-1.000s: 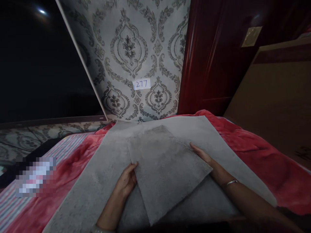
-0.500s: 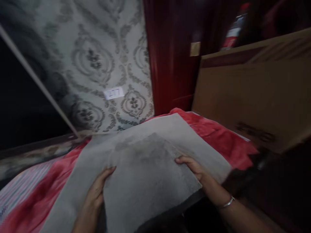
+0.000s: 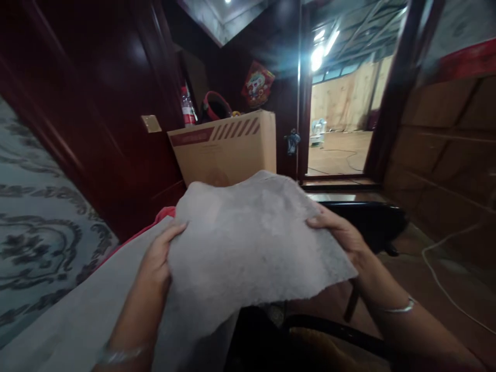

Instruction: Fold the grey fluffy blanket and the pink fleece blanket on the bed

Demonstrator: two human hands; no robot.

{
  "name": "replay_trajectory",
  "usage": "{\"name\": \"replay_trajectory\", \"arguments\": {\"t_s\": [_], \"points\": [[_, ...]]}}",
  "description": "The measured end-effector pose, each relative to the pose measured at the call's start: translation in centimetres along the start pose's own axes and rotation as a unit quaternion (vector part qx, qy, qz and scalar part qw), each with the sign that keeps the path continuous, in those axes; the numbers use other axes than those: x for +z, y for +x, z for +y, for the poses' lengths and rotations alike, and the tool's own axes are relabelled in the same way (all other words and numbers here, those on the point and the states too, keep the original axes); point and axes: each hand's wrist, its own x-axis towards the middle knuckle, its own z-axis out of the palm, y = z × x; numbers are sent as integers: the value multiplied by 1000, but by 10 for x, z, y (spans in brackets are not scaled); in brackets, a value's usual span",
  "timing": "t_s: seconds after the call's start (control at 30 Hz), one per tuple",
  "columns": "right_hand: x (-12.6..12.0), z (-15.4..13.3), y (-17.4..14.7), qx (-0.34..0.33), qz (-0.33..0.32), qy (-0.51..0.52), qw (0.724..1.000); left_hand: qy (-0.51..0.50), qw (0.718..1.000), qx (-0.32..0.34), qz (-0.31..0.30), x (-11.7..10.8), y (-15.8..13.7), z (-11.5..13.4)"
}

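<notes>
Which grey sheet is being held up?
The middle sheet, gripped between the left hand and right hand; the other sheet lies at lower left.

Room, apparently in a home, as shown by scroll-patterned wallpaper (image 3: 31, 253), glossy dark-red panelling (image 3: 96, 103) with a wall plate (image 3: 151, 124), a red pictorial hanging (image 3: 258, 84), a stepped pale ceiling (image 3: 222, 23), and a dark-framed doorway (image 3: 395, 103) giving onto a brightly lit, wood-walled space (image 3: 344, 101) beyond.

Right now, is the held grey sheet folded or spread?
Spread: the grey sheet shows one broad, slightly wavy face between the left hand and right hand.
</notes>
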Motion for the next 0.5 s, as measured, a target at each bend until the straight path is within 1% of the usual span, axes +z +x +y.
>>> {"name": "replay_trajectory", "arguments": {"t_s": [0.03, 0.07, 0.13, 0.2, 0.23, 0.27, 0.3, 0.33, 0.4, 0.43, 0.5], "points": [[-11, -17, -6, -23, 43, -26, 998, 17, 999, 3, -44, 29, 14, -3], [-23, -31, -11, -44, 82, -48, 995, 29, 995, 19, -90, 58, 28, -8], [-50, -52, -21, -80, 147, -81, 983, 47, 982, 21, -180, 114, 53, -25], [-82, -58, -30, -96, 191, -104, 971, 63, 963, 22, -262, 160, 75, -54], [-100, -56, -34, -92, 210, -111, 967, 82, 956, 10, -283, 178, 84, -71], [-118, -50, -39, -80, 228, -114, 964, 105, 953, 3, -285, 193, 92, -90], [-137, -42, -43, -62, 247, -114, 960, 136, 952, -6, -273, 205, 100, -109], [-154, -33, -47, -45, 264, -112, 957, 158, 956, 3, -248, 213, 106, -126], [-183, -15, -53, -33, 274, -122, 953, 177, 961, 20, -212, 220, 116, -153], [-193, -7, -55, -35, 269, -131, 953, 179, 963, 29, -200, 221, 120, -161], [-207, 0, -56, -47, 256, -148, 954, 181, 965, 42, -187, 219, 125, -169]]}}
